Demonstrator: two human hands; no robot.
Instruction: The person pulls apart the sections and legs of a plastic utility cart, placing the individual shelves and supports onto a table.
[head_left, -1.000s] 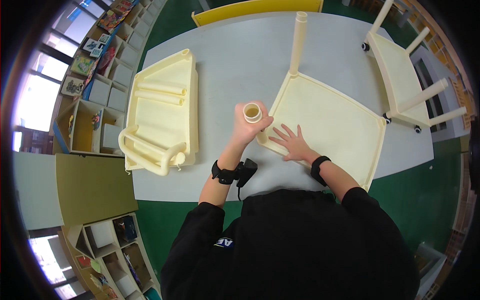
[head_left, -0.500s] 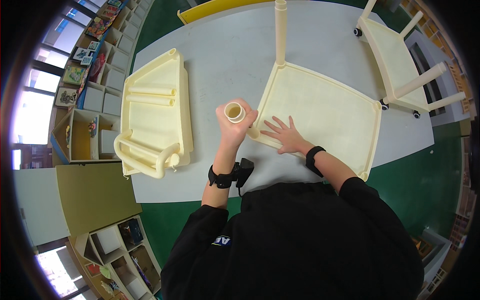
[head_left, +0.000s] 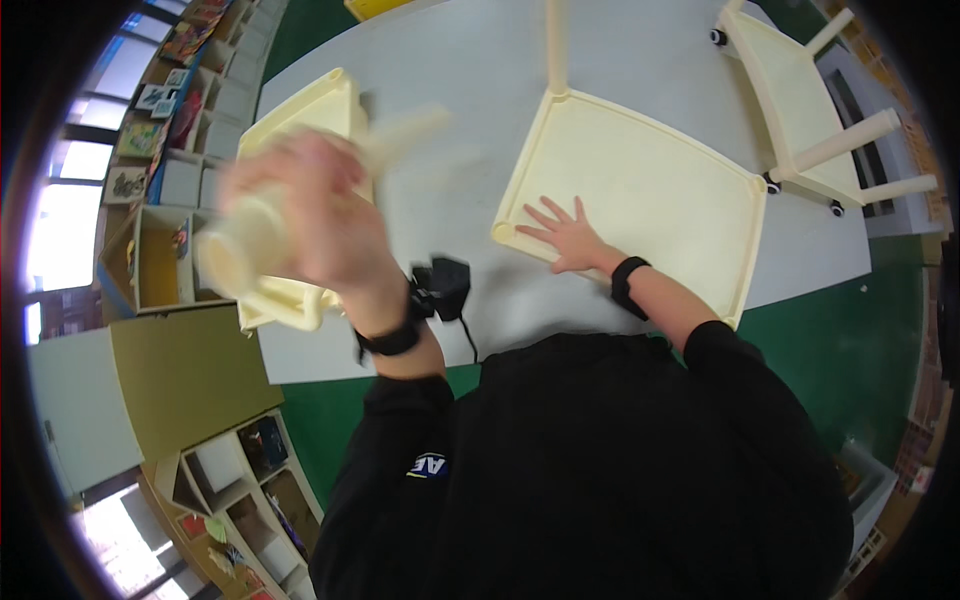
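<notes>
My left hand (head_left: 325, 205), smeared by motion, is closed round a cream plastic tube (head_left: 232, 250) and holds it in the air. Beneath it lies a cream tray (head_left: 335, 92), mostly covered by hand and tube; part of a curved handle (head_left: 300, 315) shows at its near end. With fingers spread, my right hand (head_left: 575, 240) rests flat on the near left part of another cream tray (head_left: 650, 180). An upright tube (head_left: 556, 50) stands in that tray's far left corner. Its near left corner socket (head_left: 503, 232) has no tube in it.
At the far right of the grey table (head_left: 430, 200), a cream shelf section (head_left: 800, 110) with tubes and black casters (head_left: 773, 186) lies on its side. Shelving (head_left: 165, 255) lines the left. A yellow edge (head_left: 375, 8) shows beyond the table.
My left hand has lifted the tube off the middle tray's near left corner and swung it left over the other tray. My right hand stays flat on the middle tray.
</notes>
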